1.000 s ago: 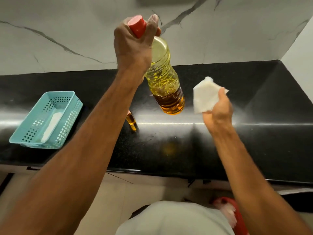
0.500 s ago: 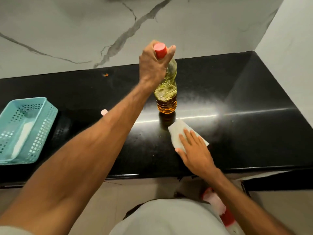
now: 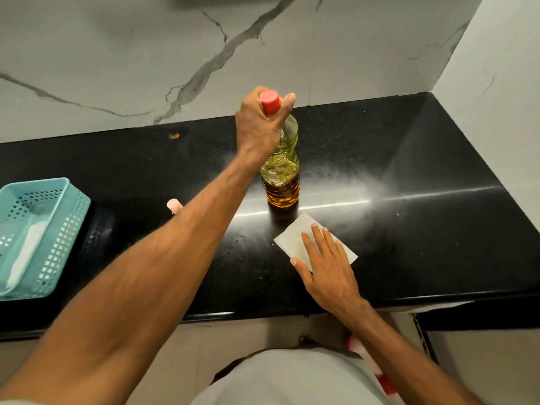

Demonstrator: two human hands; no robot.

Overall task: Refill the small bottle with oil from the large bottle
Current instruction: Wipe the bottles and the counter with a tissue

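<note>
Left hand [image 3: 260, 124] clenched, right hand [image 3: 327, 264] flat.

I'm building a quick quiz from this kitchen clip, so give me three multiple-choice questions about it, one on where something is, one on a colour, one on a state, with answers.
1. Where is the white cloth?
A. In the basket
B. On the black counter, in front of the large bottle
C. On the floor

2. What colour is the large bottle's cap?
A. Red
B. Blue
C. Green

3. How is the large bottle?
A. Lying down
B. Upside down
C. Upright, capped

Answers: B, the right hand presses it flat there; A, red shows above the left hand; C, it stands on the counter.
</note>
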